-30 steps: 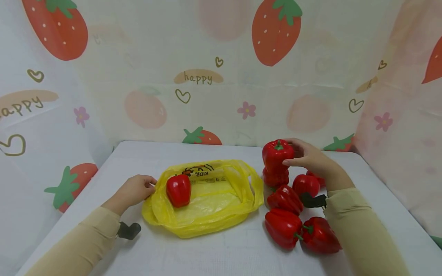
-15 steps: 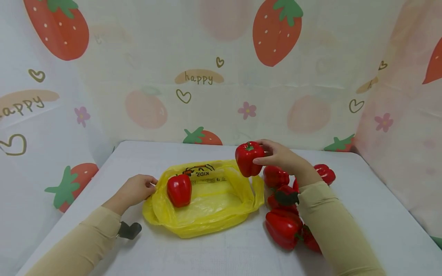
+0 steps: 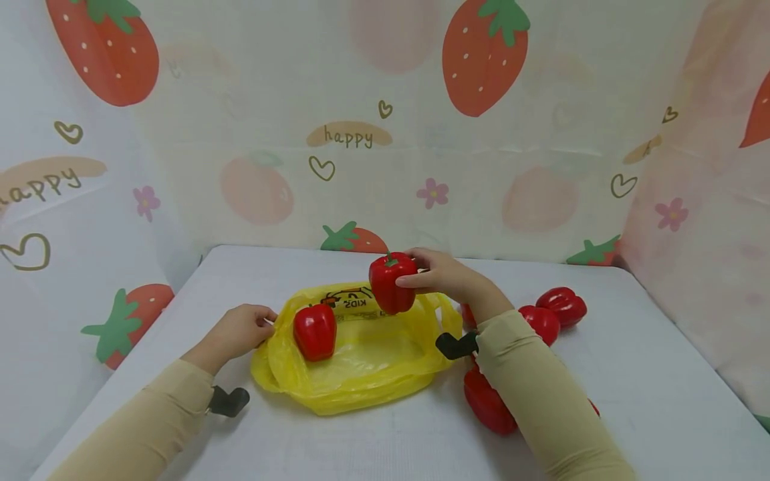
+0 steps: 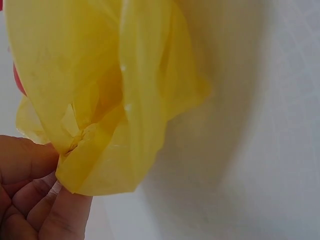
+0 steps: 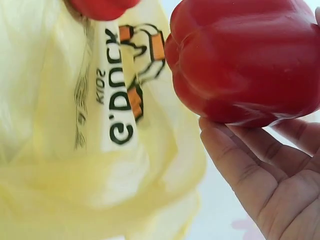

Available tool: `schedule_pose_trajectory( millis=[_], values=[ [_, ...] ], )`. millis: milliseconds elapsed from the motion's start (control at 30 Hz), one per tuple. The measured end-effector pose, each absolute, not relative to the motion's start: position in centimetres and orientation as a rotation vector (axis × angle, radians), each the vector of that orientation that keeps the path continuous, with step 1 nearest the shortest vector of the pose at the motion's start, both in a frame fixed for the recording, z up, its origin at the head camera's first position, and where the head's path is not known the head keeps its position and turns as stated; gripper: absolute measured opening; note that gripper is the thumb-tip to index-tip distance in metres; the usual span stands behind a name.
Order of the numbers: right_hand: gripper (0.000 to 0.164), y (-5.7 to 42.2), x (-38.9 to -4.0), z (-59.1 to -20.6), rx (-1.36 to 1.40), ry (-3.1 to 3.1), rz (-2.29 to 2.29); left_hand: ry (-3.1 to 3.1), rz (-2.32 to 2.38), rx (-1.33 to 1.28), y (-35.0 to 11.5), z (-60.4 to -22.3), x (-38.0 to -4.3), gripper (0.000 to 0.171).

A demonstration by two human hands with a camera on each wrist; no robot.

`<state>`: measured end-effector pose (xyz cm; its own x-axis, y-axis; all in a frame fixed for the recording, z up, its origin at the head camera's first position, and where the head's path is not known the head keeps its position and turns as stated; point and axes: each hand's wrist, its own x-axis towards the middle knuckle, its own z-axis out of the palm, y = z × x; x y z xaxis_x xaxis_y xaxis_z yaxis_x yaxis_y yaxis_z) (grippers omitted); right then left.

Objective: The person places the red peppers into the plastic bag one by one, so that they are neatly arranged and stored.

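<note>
A yellow plastic bag lies spread with its mouth open on the white table. My left hand pinches the bag's left edge between thumb and finger, as the left wrist view shows. One red bell pepper sits inside the bag at its left side. My right hand grips another red bell pepper, green stem up, above the back right part of the bag. Fingers and thumb lie on its sides in the head view.
Several more red bell peppers lie right of the bag, partly hidden by my right forearm. Black wrist mounts stick out from both sleeves. A patterned cloth wall stands behind the table.
My right hand has carried the bell pepper leftward from the pile at the right to above the bag. My left hand keeps its hold on the bag's edge.
</note>
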<state>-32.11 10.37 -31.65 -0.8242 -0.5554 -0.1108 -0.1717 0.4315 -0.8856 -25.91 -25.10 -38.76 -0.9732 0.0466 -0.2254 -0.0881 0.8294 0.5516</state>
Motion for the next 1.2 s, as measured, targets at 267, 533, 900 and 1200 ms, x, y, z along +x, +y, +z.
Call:
schedule_pose_trajectory(
  millis=[267, 533, 900, 1200],
  values=[
    [0.058, 7.7, -32.2, -32.7, -0.574, 2.22, -1.379, 2.781, 0.859, -0.025, -25.2, -38.9, -26.0, 0.028],
    [0.053, 5.9, -32.3, -34.0, -0.54, 2.17, -1.366, 2.78, 0.859, -0.036, -25.1, -39.0, -26.0, 0.028],
    [0.052, 4.8, -32.6, -35.6, -0.447, 2.162, -1.294, 2.777, 0.866, -0.035, -25.0, -38.9, -25.9, 0.028],
    [0.051, 4.2, -32.4, -36.3, -0.427, 2.158, -1.281, 2.777, 0.874, -0.042, -25.0, -38.9, -25.8, 0.027]
  ],
)
